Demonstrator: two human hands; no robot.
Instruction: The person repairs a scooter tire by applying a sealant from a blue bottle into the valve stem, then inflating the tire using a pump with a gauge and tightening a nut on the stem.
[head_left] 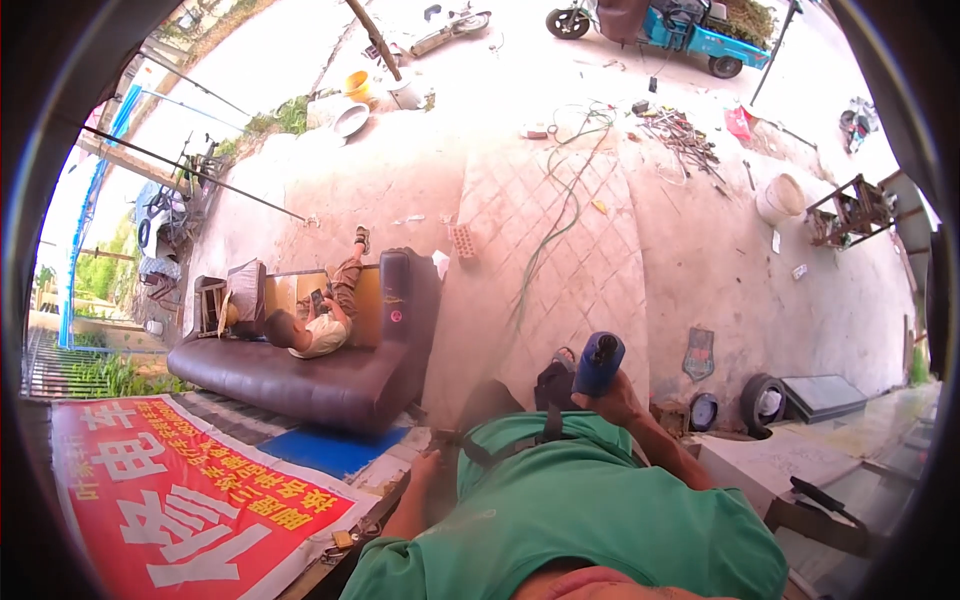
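My right hand (610, 402) grips a dark blue cylindrical object (599, 362) with a black end facing up, which may be a power tool; it is held out at the right of my green shirt. My left hand (424, 467) is low at my left, its fingers curled beside the edge of a red sign board (110, 510) with white and yellow lettering; what it holds, if anything, is hidden. A padlock (344, 539) hangs at that edge, and a blue mat (325, 445) lies above the sign.
A person (320, 334) reclines with a phone on a brown sofa (395, 390) ahead-left. Further off are a green hose (565, 210), scrap rods (680, 140), a white bucket (780, 198) and a blue cargo tricycle (725, 45). At right are a tire (755, 405) and metal panels (820, 395).
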